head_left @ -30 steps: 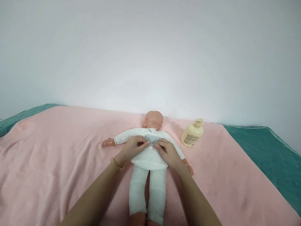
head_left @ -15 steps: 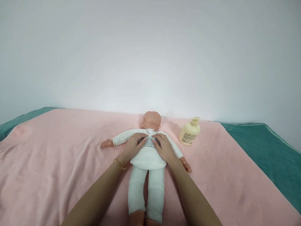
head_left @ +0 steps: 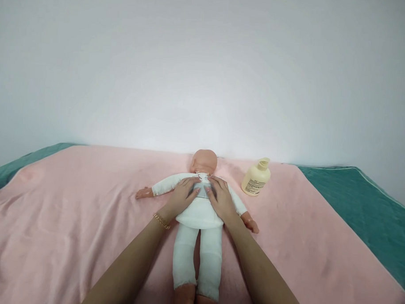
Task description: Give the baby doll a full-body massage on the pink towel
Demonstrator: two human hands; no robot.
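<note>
A baby doll (head_left: 200, 216) with a white cloth body lies face down, its bare head at the far end and its arms spread. My left hand (head_left: 185, 195) rests on the left side of its upper back, fingers stretched out and thumb apart. On the right side of the back lies my right hand (head_left: 220, 197), its fingers likewise extended. Between the two thumbs shows a grey panel (head_left: 201, 190) on the doll's back. Neither hand grips anything. A gold bracelet (head_left: 161, 220) circles my left wrist.
A pale yellow pump bottle (head_left: 256, 178) stands right of the doll, beyond its right arm. Under everything spreads a pink blanket (head_left: 70, 218), wrinkled on the left. Green covering (head_left: 363, 211) shows at both sides. A plain pale wall (head_left: 205, 72) rises behind.
My hands have slid slightly apart across the doll's upper back, widening the gap between the fingertips. The doll and bottle stay practically where they were.
</note>
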